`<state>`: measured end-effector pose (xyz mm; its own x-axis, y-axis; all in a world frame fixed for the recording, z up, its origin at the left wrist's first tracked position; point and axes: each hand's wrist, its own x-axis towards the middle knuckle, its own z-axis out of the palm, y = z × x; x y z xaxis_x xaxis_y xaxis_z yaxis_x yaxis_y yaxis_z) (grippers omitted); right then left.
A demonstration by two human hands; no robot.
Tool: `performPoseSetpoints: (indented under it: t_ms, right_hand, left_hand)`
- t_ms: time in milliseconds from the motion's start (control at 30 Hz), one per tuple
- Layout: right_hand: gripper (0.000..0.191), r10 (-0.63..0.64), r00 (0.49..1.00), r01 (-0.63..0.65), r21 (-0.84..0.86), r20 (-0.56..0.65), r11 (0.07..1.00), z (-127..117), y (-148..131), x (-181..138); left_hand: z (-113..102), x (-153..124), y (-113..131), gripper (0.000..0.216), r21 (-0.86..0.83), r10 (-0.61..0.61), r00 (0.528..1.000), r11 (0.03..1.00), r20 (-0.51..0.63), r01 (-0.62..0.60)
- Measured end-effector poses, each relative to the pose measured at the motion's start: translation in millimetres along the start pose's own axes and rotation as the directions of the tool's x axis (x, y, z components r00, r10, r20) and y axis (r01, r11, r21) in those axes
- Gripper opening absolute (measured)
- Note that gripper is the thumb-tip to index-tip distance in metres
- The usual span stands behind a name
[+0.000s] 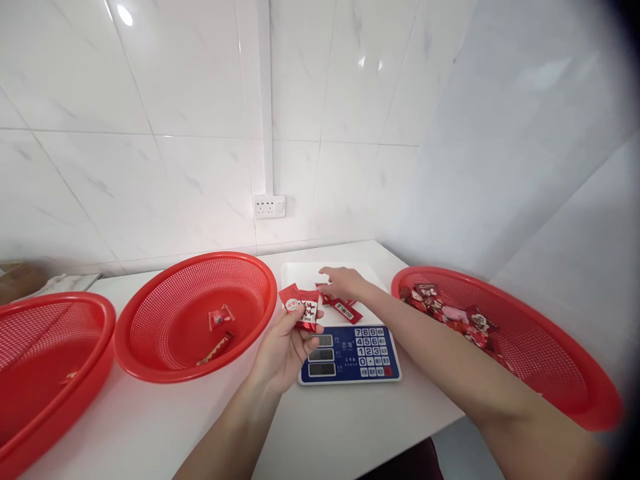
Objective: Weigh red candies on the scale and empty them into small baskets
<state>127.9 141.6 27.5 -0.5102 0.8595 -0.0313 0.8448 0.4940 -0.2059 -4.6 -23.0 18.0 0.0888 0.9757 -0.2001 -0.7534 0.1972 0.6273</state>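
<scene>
My left hand (287,343) is closed on red-and-white wrapped candies (307,307), held in front of the scale with the thumb across them. Over the white pan of the digital scale (305,272) reaches my right hand (345,283), its fingers stretched out and apart. Just under that hand, red candy packets (349,311) lie on the pan, partly hidden by the hand and wrist. The scale's blue keypad panel (347,357) faces me, and my left fingers overlap the edge of its displays.
To the right, a red plastic basket (565,360) holds many wrapped candies (453,317). A middle-left red basket (150,320) contains a small packet (220,317) and a brown-red stick packet (216,348). Another red basket (95,347) stands far left. A tiled wall with a socket (269,207) rises behind.
</scene>
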Motion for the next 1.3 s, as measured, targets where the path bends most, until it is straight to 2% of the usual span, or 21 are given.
performPoseSetpoints:
  t_ms: [133,267,367,500,567,667,800,900,1000,1100,1167,1233,1300]
  right_hand:
    - [0.041,-0.025,1.0,0.024,-0.076,-0.014,0.997,19.0,-0.8,-5.6]
    - [0.031,-0.062,0.998,0.062,-0.017,-0.016,0.998,22.7,-11.4,-0.7]
    - [0.031,-0.068,0.996,0.073,0.092,-0.059,0.993,16.0,-21.3,12.4]
    - [0.049,-0.084,0.977,0.147,0.335,-0.196,0.931,-7.3,-31.1,29.9]
    - [0.054,-0.083,0.97,0.167,0.377,-0.23,0.911,-19.6,-27.6,29.9]
    - [0.052,-0.049,0.994,0.067,0.184,-0.101,0.981,-27.5,-9.0,16.7]
    - [0.042,0.087,0.993,-0.086,-0.016,0.074,0.996,-16.3,22.7,-6.8]
    - [0.044,0.156,0.98,-0.147,-0.08,0.121,0.986,-4.5,35.2,-15.3]
    - [0.048,0.167,0.979,-0.16,-0.067,0.117,0.985,-0.7,32.7,-14.2]
    - [0.05,0.122,0.99,-0.124,0.024,0.077,0.992,-7.4,15.1,-6.5]
    - [0.056,0.036,0.999,-0.03,0.244,-0.021,0.969,-16.8,-1.4,-0.7]
    - [0.063,-0.033,0.985,0.115,0.494,-0.172,0.862,-27.4,-15.2,2.6]
    - [0.064,-0.064,0.961,0.214,0.571,-0.27,0.793,-34.8,-21.1,0.8]
  left_hand:
    - [-0.4,5.2,-2.4,0.012,-0.018,0.006,1.0,1.0,-0.015,-0.007]
    - [3.8,1.9,-6.5,0.012,-0.024,-0.01,1.0,1.0,-0.023,0.009]
    - [7.0,-2.1,-6.6,0.013,-0.03,-0.009,0.999,1.0,-0.033,0.008]
    - [7.6,-3.4,-3.8,0.012,-0.039,0.001,0.999,0.999,-0.049,-0.002]
    - [6.5,-2.6,-1.0,0.011,-0.046,0.01,0.998,0.999,-0.057,-0.013]
    - [4.6,-1.5,3.6,0.009,-0.061,0.038,0.997,0.997,-0.064,-0.042]
    - [3.7,-0.7,5.9,0.007,-0.069,0.062,0.996,0.995,-0.058,-0.066]
    - [4.2,-0.2,3.5,0.009,-0.063,0.041,0.998,0.997,-0.046,-0.044]
    - [5.7,-0.4,0.1,0.01,-0.054,0.017,0.999,0.998,-0.031,-0.019]
    - [7.6,-3.0,-2.7,0.01,-0.045,0.001,1.0,0.999,-0.012,-0.001]
    - [8.4,-6.2,-3.9,0.009,-0.03,-0.019,1.0,0.999,0.023,0.02]
    - [8.5,-10.0,-4.4,0.01,-0.002,-0.039,0.996,0.999,0.084,0.039]
    - [7.8,-13.1,-3.8,0.012,0.021,-0.048,0.989,0.999,0.139,0.045]
